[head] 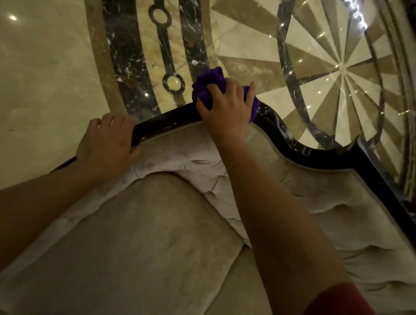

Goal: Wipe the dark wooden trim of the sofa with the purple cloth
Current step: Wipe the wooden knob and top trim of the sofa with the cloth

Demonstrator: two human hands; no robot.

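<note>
The right hand [226, 108] is clamped on the bunched purple cloth [209, 87], pressing it onto the crest of the dark wooden trim [312, 156] that caps the sofa [141, 240] backrest, a little toward 12 o'clock from the centre of the view. The left hand [108, 141], toward 9 o'clock from the cloth, is curled over the same rail with its fingers wrapped on the far edge, holding nothing but the wood, seemingly as a brace. The wiping looks to be in progress: the cloth sits on the peak of the curved rail, and pale specks show on the stretch between the two hands, so that part seems not yet clean. The long run of trim dipping and sweeping away toward 4 o'clock also appears to be left, though its state is hard to judge in the dim light. Beyond the rail lies the patterned marble floor [45, 63]
</note>
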